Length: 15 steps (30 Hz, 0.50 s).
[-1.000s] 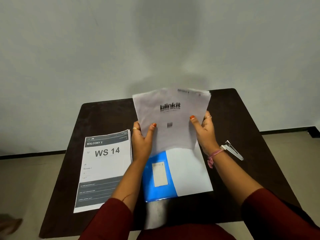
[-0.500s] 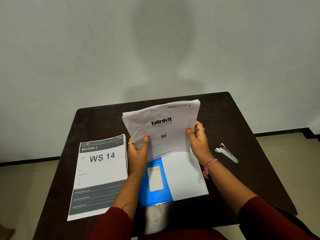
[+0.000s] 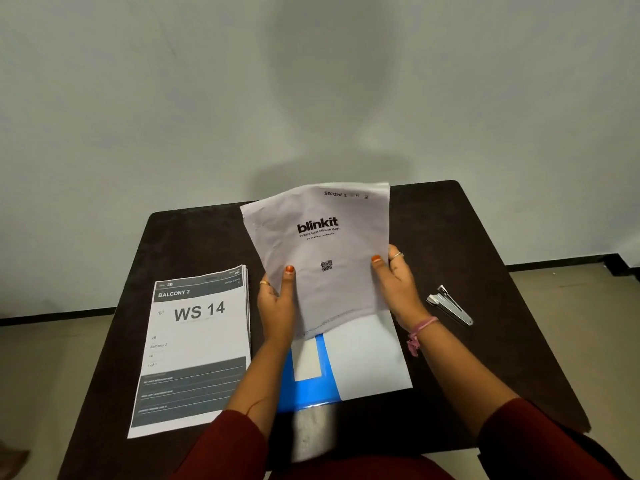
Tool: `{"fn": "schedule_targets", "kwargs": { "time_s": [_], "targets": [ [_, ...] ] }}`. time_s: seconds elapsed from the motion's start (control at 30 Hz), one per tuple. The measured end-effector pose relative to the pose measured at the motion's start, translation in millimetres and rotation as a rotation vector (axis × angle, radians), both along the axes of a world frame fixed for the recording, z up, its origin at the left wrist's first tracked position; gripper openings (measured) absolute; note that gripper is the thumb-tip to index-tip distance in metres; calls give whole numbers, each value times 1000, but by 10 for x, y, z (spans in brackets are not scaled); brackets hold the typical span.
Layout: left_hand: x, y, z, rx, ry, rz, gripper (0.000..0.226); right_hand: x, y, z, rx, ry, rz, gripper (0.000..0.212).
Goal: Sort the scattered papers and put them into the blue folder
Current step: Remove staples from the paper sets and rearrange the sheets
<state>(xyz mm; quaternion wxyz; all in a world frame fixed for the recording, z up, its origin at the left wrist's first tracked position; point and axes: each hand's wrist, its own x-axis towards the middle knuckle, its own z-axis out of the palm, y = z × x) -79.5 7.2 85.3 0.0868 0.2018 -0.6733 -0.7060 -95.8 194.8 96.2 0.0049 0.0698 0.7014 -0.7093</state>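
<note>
- The left hand (image 3: 277, 303) is gripping the left edge of a sheaf of papers (image 3: 322, 258), thumb lying on the front sheet and fingers curling behind it.
- The right hand (image 3: 398, 282) is clamping the sheaf's right edge the same way, thumb on the front and fingers hidden behind.
- The sheaf is standing tilted above the middle of the table (image 3: 450, 237), its top leaning toward the far side; the front sheet is showing "blinkit", a QR code and a handwritten "SECTION 1" in the top corner.
- The sheaf's lower edge is hanging just over a blank white sheet (image 3: 367, 358); whether they are touching cannot be told.
- The blue folder (image 3: 304, 389) is lying flat on the near middle of the table, with a white label on its cover, and the white sheet is covering its right part.
- A second stack of papers (image 3: 197, 348), headed "BALCONY 2" and "WS 14", is lying flat on the left of the table, just beside the left forearm.
- A metal stapler (image 3: 450, 308) is lying on the right of the table, apart from the papers and near the right wrist.
- A pink thread bracelet (image 3: 420, 330) is sitting on the right wrist.
</note>
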Motion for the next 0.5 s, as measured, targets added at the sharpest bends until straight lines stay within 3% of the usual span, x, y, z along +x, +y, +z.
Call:
{"fn": "schedule_targets", "kwargs": {
  "time_s": [0.17,0.33,0.5],
  "targets": [
    [53,22,-47,-6,-96,-75,10,-51,231,-11,-15,-115,-16,21],
    [334,74,-373,41,-342,-151,20,154,436,-312,17,-453,117,20],
    [627,123,-632,75,-566,-210,26,397,581,-618,140,-658,197,15]
  ]
}}
